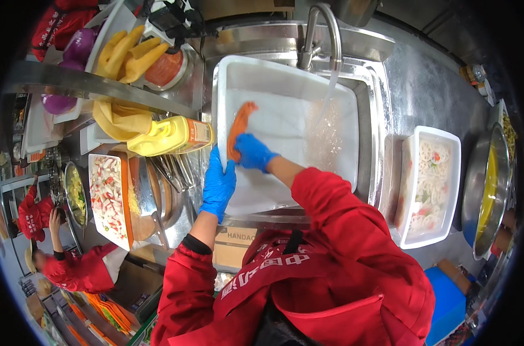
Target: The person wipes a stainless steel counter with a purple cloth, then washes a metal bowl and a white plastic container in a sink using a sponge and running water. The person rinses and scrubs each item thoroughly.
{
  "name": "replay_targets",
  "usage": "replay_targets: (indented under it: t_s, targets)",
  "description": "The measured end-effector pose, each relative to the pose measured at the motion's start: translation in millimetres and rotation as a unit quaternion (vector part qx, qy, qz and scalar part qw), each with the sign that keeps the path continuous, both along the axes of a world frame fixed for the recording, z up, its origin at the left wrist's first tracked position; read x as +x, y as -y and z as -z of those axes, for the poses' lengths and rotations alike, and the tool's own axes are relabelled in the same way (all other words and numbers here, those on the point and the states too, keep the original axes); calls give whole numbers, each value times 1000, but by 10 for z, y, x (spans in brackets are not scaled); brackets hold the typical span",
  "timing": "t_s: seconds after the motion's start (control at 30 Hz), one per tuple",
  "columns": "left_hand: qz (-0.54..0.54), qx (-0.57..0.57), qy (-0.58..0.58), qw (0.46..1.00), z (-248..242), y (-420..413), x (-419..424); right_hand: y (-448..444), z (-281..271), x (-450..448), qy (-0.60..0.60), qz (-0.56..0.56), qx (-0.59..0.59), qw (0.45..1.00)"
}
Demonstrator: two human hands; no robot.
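Both my hands wear blue gloves. My right hand [254, 152] is inside a large white plastic tub [288, 69], its fingers closed on an orange cloth [240, 125] that lies along the tub's left inner wall. My left hand [218, 184] grips the tub's left rim near the lower end of the cloth. The tub stands in a steel sink [368, 129]. Water runs from a curved steel faucet [335, 39] into the tub's right part, where it bubbles.
To the right stand a white tub of sliced lotus root [454, 173] and a large steel bowl [472, 194]. At left are a yellow jug [171, 136], yellow rubber gloves [123, 52], a knife [160, 229] and a tray of chopped food [108, 194]. Other people in red are at far left.
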State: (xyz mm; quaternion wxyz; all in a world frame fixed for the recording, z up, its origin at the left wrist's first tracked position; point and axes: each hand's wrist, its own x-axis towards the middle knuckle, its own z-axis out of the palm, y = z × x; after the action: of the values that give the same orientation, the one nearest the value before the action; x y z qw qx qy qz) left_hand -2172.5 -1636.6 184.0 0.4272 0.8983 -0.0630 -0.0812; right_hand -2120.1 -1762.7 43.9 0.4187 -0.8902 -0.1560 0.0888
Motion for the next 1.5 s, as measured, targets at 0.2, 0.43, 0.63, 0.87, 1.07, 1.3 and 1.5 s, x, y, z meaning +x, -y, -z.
replay_targets:
  t_s: [0.2, 0.43, 0.63, 0.87, 1.07, 1.3, 1.5]
  targets:
    - [1, 3, -45, 999, 43, -42, 6, 465, -621, 140, -182, 209, 347, 896]
    - [-5, -68, -60, 996, 149, -99, 13, 329, -999, 1125, 70, 336, 229, 911]
    - [-6, -80, -79, 994, 308, -188, 46, 257, -1019, 911, -94, 273, 318, 903]
    - [-87, -366, -328, 866, 27, -170, 210, -61, -1080, -492, -242, 147, 334, 899]
    - [-31, -100, -189, 976, 49, -111, 220, 154, -833, -1255, -253, -55, 255, 932]
    - [-62, -115, -191, 973, 92, -116, 152, 1705, 27, -954, -232, 123, -140, 955]
    - [-82, -152, -204, 964, 43, -36, 194, 2760, 439, -136, 70, 82, -370, 923]
